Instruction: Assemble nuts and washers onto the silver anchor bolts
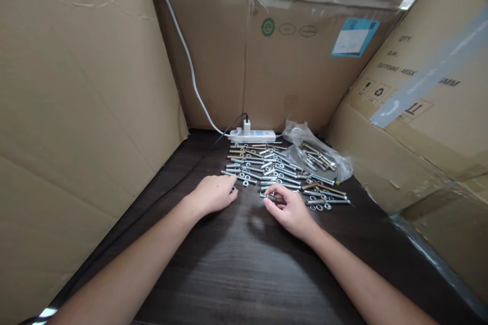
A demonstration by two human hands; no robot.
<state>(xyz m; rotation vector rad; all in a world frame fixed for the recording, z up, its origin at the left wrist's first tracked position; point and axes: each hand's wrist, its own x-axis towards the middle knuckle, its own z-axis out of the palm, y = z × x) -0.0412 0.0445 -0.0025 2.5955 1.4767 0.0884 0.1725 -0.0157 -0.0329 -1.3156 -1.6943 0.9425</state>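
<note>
Bolts (pixel 285 180) are lying, likely for easy reach, just beyond the right hand (pixel 293 210), which is pinching a small metal piece (pixel 263 195), and the left hand (pixel 213 193), curling (whether empty, I cannot tell).

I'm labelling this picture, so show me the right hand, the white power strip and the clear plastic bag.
Right hand (pixel 293 215): head view, on the back of the hand.
White power strip (pixel 253 138): head view, on the middle of its body.
Clear plastic bag (pixel 299 133): head view, on its crumpled far end.
</note>
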